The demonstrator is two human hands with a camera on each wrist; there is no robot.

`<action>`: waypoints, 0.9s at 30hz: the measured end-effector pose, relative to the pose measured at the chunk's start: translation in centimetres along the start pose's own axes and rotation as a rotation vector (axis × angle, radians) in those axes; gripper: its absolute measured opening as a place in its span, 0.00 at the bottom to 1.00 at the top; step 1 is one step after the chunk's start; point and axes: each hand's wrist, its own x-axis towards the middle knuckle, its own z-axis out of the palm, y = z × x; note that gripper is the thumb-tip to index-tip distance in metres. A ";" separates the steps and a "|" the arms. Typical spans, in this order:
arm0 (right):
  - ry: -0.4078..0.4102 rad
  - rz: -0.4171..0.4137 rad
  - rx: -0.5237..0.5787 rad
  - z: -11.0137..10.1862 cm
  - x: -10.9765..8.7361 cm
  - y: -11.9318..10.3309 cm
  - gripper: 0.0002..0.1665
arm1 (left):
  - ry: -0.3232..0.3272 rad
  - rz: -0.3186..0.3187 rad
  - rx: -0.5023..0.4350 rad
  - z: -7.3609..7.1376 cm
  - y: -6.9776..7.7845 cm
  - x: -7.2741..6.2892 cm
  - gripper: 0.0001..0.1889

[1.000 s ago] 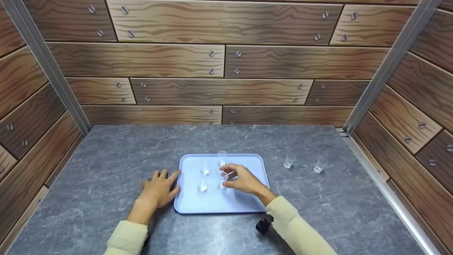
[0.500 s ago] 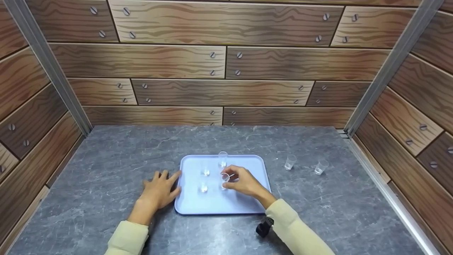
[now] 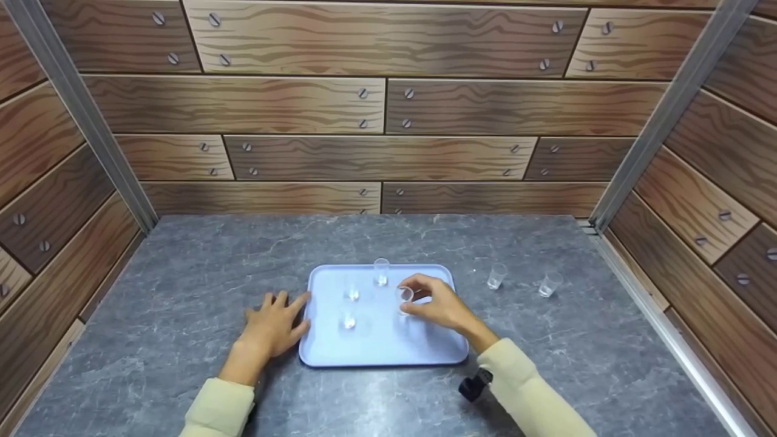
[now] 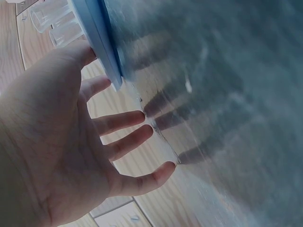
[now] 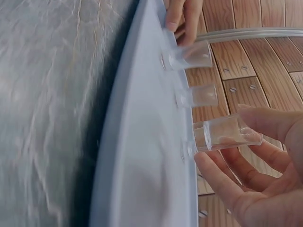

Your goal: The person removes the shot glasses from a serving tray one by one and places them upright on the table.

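Observation:
My right hand (image 3: pixel 442 306) pinches a small clear shot glass (image 3: pixel 405 296) between thumb and fingers, over the right half of a light blue tray (image 3: pixel 376 352). In the right wrist view the held glass (image 5: pixel 225 131) shows its wall between the thumb and the fingers. Three more clear glasses stand upright on the tray: a far one (image 3: pixel 381 273), a left one (image 3: pixel 352 292) and a nearer left one (image 3: pixel 348 320). My left hand (image 3: pixel 272 328) lies at the tray's left rim, fingers spread, with thumb and index finger touching the edge.
Two more shot glasses, one (image 3: pixel 496 277) and another (image 3: pixel 550 284), stand on the grey marbled table (image 3: pixel 206 261) to the right of the tray. Wood-patterned walls (image 3: pixel 303 103) enclose the table at the back and sides. A metal rail (image 3: pixel 668 340) runs along its right edge.
My right hand has moved to the right with the shot glass, away from its place beside the nearer left glass. The left hand and the tray have stayed put.

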 end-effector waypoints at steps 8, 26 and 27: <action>0.038 0.003 -0.003 -2.9 -1.4 0.4 0.21 | -0.009 -0.010 -0.001 0.1 0.0 0.2 0.30; 0.163 0.139 -0.055 -9.1 -5.9 2.7 0.22 | 0.008 -0.010 -0.010 0.1 0.0 0.2 0.30; 0.168 0.149 -0.063 -9.5 -6.1 2.8 0.23 | 0.005 -0.012 -0.012 0.2 0.0 0.2 0.30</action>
